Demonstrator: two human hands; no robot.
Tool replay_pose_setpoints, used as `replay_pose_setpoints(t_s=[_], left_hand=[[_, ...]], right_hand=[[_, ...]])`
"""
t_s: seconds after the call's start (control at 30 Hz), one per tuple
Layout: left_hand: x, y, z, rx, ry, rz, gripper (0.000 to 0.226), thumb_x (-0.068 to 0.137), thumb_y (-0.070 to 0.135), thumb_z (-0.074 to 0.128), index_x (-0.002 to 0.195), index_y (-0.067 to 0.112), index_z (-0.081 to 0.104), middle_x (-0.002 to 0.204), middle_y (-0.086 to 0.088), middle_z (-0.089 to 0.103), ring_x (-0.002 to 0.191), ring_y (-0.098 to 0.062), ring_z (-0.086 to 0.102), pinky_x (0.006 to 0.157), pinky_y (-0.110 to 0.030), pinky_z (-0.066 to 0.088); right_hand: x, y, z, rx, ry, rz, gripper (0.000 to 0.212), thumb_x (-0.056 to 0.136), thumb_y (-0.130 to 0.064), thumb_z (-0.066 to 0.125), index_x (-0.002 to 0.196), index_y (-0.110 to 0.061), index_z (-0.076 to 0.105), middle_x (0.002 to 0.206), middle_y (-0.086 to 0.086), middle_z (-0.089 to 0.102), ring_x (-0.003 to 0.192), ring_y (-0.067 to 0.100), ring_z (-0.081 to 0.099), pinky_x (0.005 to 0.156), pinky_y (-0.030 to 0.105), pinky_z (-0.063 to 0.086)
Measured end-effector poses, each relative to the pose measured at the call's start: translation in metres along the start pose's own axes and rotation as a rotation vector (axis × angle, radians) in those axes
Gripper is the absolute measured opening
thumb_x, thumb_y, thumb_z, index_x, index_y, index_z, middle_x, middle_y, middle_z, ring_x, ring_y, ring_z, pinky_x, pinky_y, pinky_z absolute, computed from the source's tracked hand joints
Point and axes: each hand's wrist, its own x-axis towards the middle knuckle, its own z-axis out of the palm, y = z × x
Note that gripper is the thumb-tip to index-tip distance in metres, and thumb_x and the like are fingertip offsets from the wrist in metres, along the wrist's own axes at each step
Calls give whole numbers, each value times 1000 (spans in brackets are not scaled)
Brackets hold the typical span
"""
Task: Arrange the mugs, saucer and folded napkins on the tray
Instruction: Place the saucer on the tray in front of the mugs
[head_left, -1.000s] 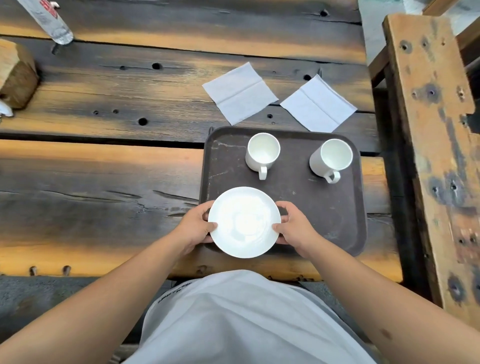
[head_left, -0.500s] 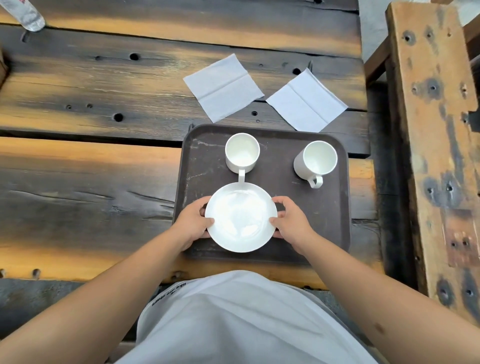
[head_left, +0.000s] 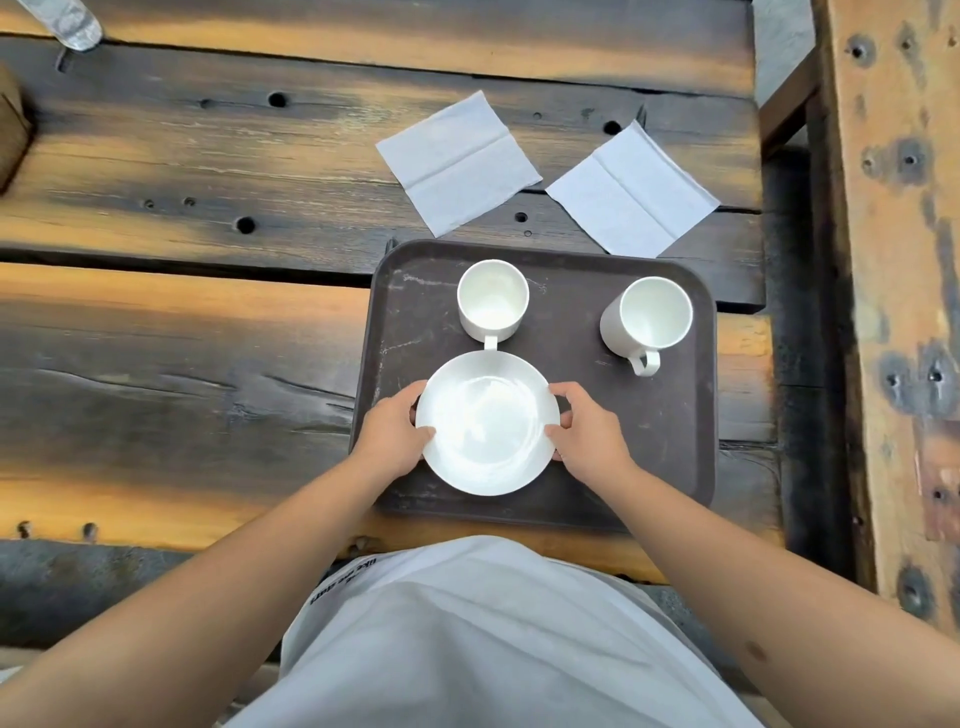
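Saucer (head_left: 487, 422) carried farther onto tray (head_left: 670, 441), rim now touching left mug (head_left: 492, 300) handle. Left hand (head_left: 392, 434) and right hand (head_left: 587, 434) gripping saucer edges. Napkins (head_left: 458, 161) left on table (head_left: 208, 312).

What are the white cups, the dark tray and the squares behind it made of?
The left mug, right mug and saucer look like glazed ceramic: smooth, white, shiny. The tray seems to be matte brown plastic, scuffed with pale scratches, though I can't be sure. The two napkins look like thin soft paper with fold creases.
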Motion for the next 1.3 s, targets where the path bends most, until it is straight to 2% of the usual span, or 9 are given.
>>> replay_pose_setpoints(t_s=[0.13,0.3,0.43,0.73,0.9,0.97,1.07,1.17,1.3], left_hand=[[0,-5,3,103,28,49,58,89,13,65,138,38,47,110,-5,63,96,-18,54,91,-41,49],[-1,-5,3,132,32,59,58,90,15,64,138,40,44,112,-2,62,100,-21,57,90,-41,51],[-4,-5,2,167,26,61,58,90,20,64,138,43,41,102,0,60,95,-23,57,82,-40,52],[-12,5,7,187,8,11,63,90,23,63,144,15,33,136,-12,49,122,-31,50,99,-46,46],[-26,8,8,281,58,47,65,87,33,62,143,20,31,145,-7,32,129,-32,39,102,-49,43],[-31,10,5,376,72,124,63,85,37,60,140,23,31,147,-3,29,133,-31,32,102,-50,41],[-39,12,1,528,57,211,77,85,47,58,147,26,18,159,-3,15,143,-32,19,110,-53,34],[-48,14,-1,655,89,280,87,86,57,54,152,27,6,163,-5,3,148,-31,9,113,-51,27],[-59,19,-4,736,130,323,93,84,67,48,153,29,-1,164,-5,-9,150,-28,-3,117,-52,19]], right_hand=[[0,2,1,-123,13,-70,45,89,-10,54,125,-36,48,79,-3,59,74,14,60,62,29,52],[3,-4,-7,-433,-68,-124,37,91,-25,54,121,-32,33,82,4,58,73,26,58,62,43,54],[4,-7,-13,-479,-103,-147,39,91,-28,56,122,-29,32,80,5,58,73,28,58,64,46,54],[-5,-11,-19,-562,-139,-129,47,92,-29,52,131,-36,27,91,3,61,79,29,60,69,46,55],[-17,-16,-23,-696,-98,-179,55,88,-38,56,135,-32,28,116,1,58,100,28,57,72,43,53],[-22,-16,-20,-723,-89,-227,65,88,-41,57,143,-30,24,138,-1,48,120,27,49,78,43,51],[-30,-16,-14,-822,-94,-295,82,85,-53,58,150,-29,13,162,3,16,145,27,21,101,48,43],[-37,-19,-10,-853,-73,-343,94,79,-68,55,151,-33,5,164,3,-1,149,28,4,112,50,30],[-44,-27,-10,-860,-32,-391,101,71,-82,40,151,-38,-4,164,-2,-13,150,28,-9,116,52,16]])
